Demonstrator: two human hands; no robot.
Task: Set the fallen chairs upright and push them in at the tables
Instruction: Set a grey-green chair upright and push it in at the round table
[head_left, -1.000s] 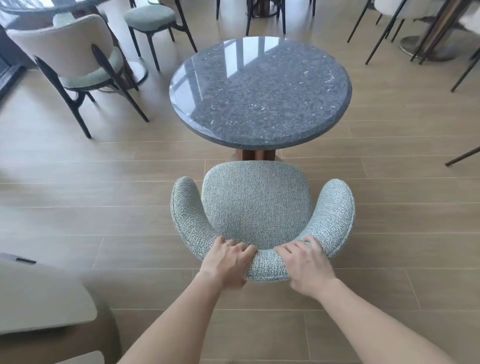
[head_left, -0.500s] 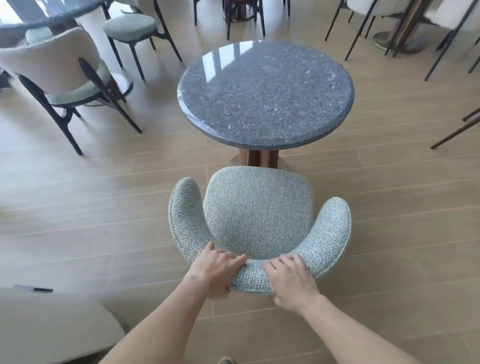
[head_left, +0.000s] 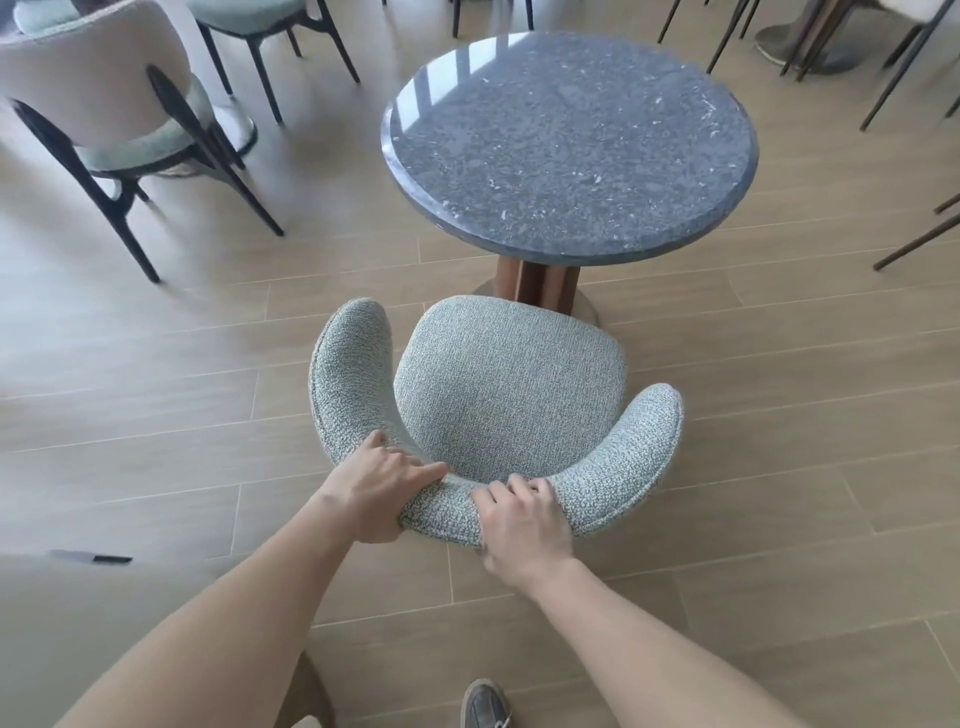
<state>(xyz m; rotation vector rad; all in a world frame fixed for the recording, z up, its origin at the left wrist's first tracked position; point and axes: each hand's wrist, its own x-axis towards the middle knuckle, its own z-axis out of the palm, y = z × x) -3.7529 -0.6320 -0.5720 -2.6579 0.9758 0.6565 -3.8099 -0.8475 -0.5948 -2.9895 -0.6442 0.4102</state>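
I am watching the boucle armchair (head_left: 509, 400) swinging round under the grip: a second ago it was facing the round stone table (head_left: 569, 140) squarely, and now its seat is turning so the arm left of the grip is reaching forward while the arm right of it is trailing back. It is standing upright on the wooden floor (head_left: 156, 364), with its front edge just short of the table's pedestal (head_left: 537, 286), so I judge the righting is done and the pushing-in is under way but needing a correction to straighten it.

The left hand (head_left: 379, 493) is clamping the backrest rim, fingers lying over the top toward the seat, thumb beneath. Just beside it, the right hand (head_left: 524, 525) is closing on the same rim, knuckles curling over the padding.

Compared with the earlier frame, both hands are sitting lower on the rim's curve and the table is lying farther right of the grip. A shoe (head_left: 485, 704) is now showing below the right hand.
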